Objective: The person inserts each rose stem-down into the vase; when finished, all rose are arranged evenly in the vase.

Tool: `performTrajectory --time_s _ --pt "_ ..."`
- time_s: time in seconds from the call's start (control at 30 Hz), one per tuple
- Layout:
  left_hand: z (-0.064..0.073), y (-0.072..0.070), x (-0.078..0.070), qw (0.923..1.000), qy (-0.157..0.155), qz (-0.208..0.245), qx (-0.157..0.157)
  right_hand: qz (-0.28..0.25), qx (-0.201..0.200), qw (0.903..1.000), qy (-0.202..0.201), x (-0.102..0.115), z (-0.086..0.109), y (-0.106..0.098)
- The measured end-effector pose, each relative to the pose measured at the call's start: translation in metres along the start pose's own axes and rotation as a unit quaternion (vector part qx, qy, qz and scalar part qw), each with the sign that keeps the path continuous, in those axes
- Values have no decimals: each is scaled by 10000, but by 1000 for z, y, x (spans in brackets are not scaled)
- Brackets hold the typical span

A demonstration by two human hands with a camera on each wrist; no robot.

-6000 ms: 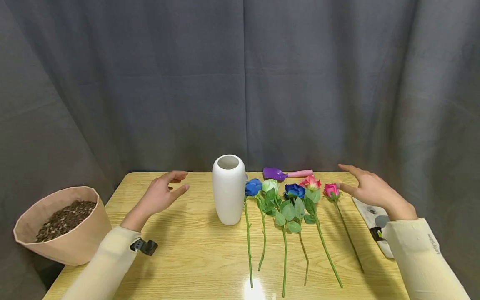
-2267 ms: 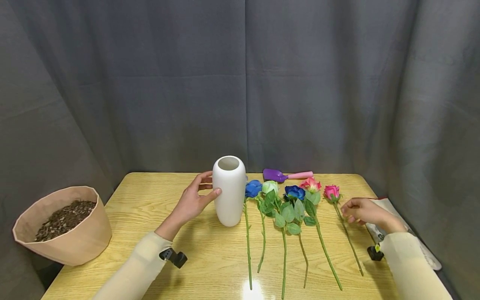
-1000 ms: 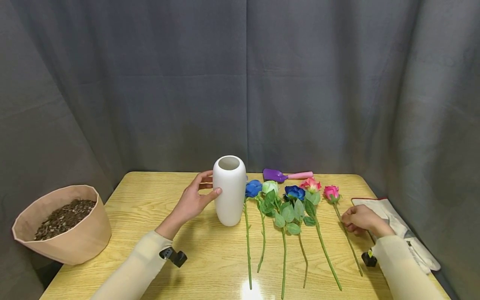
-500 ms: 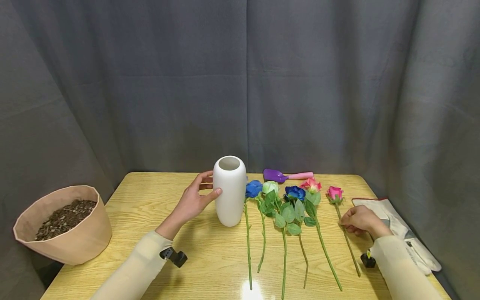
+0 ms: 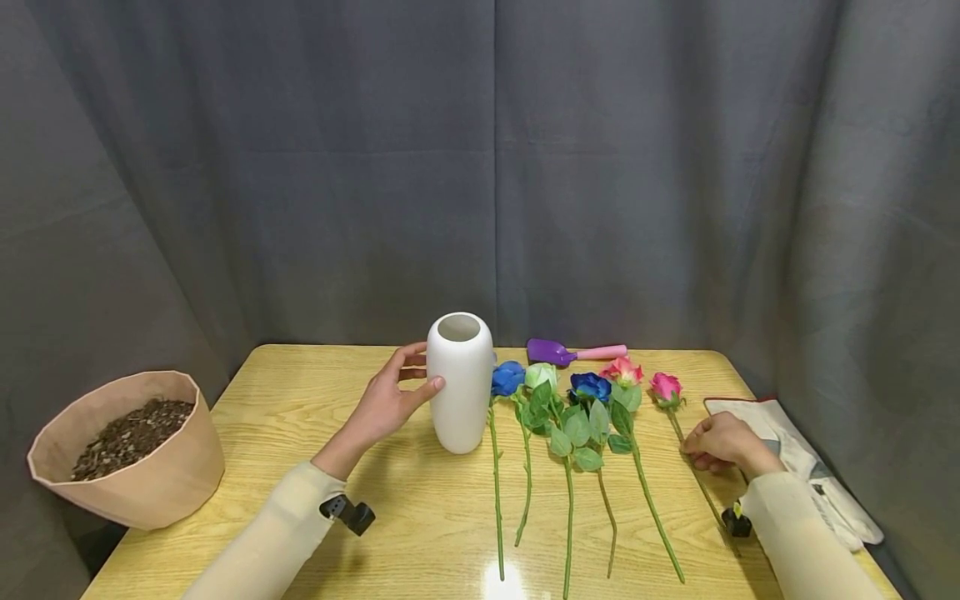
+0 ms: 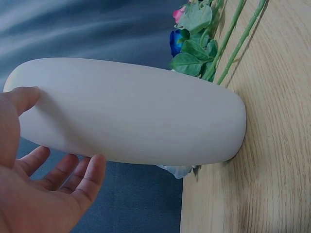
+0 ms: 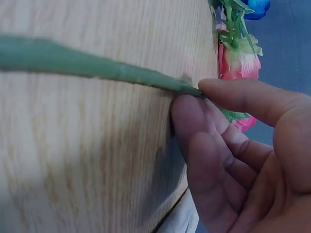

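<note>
A tall white vase [image 5: 460,392] stands upright mid-table. My left hand [image 5: 386,400] holds its upper part from the left, thumb on the near side and fingertips against the other side, as the left wrist view of the vase [image 6: 141,114] shows. On the right, a pink rose [image 5: 665,387] lies with its bloom away from me. My right hand [image 5: 723,442] pinches its stem partway down; in the right wrist view the green stem [image 7: 121,70] runs between thumb and fingertips, close over the table.
Between vase and right hand lie several flowers, among them a blue rose [image 5: 507,378], a white one [image 5: 540,375] and a dark blue one [image 5: 590,386]. Behind them is a purple scoop [image 5: 549,351]. Cloth gloves [image 5: 795,450] lie right; a soil-filled pot [image 5: 168,467] stands left.
From open above the table, my left hand has moved right onto the vase. My right hand has come down and taken the pink rose's stem, and the bloom has shifted slightly.
</note>
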State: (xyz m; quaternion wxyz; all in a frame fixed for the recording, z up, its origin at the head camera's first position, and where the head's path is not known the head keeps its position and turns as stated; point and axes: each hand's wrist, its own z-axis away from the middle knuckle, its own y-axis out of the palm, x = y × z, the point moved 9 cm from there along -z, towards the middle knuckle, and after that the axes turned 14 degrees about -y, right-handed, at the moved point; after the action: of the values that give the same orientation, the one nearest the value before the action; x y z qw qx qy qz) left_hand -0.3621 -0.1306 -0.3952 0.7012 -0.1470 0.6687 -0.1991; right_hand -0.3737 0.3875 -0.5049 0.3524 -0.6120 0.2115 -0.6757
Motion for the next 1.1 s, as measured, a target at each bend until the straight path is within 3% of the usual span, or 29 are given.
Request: performTrajectory --time_s 0.3,0.6,0.9,1.1 --pt "0 1 1 10000 -50 -37 -3 -124 -13 9999 77 -1 1 0" --pt "0 1 1 9999 -133 -49 22 -251 -135 9995 -140 7 1 -2" --pt "1 2 0 9998 -158 29 103 -210 -136 9975 -658 33 2 -10" --pt "0 3 1 9997 -196 88 138 -403 -129 9959 -801 49 1 -12"
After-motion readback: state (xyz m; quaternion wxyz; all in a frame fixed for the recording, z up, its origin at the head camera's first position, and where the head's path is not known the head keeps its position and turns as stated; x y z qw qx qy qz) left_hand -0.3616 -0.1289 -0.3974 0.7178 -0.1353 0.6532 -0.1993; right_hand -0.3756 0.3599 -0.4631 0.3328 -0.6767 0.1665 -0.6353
